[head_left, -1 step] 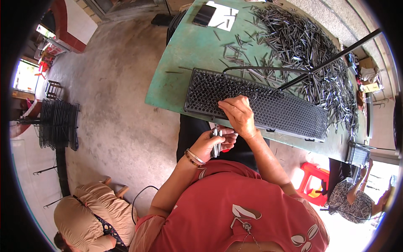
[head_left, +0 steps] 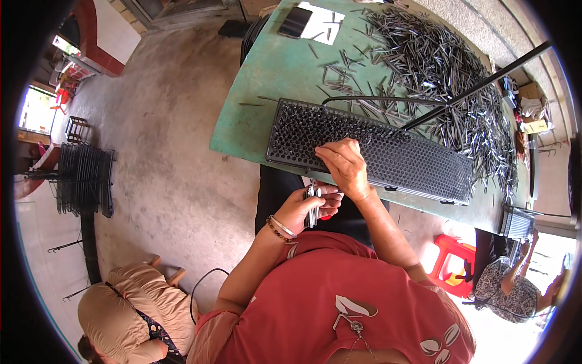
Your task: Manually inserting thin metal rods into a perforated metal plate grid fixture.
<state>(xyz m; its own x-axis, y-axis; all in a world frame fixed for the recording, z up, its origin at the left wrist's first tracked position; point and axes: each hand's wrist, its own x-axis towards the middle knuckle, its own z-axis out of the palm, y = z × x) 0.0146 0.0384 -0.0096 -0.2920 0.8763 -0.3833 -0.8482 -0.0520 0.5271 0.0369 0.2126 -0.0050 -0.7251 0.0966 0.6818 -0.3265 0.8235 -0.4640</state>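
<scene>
My left hand is closed around a small bunch of slim silvery metal pieces, held just off the table's near edge. Beyond it lies a long black rack full of small round holes. Dark slender pieces seem to stand in many holes of its left part, while the holes further right look unfilled. My right hand rests over the rack's near side with thumb and fingertips pinched together. Whatever is between those fingertips is too small or hidden to make out.
A large heap of loose metal pieces covers the far right of the green table. A dark phone and white paper lie at the back. Black rods cross above the rack. Two other people sit nearby, lower left and right. A red stool stands right.
</scene>
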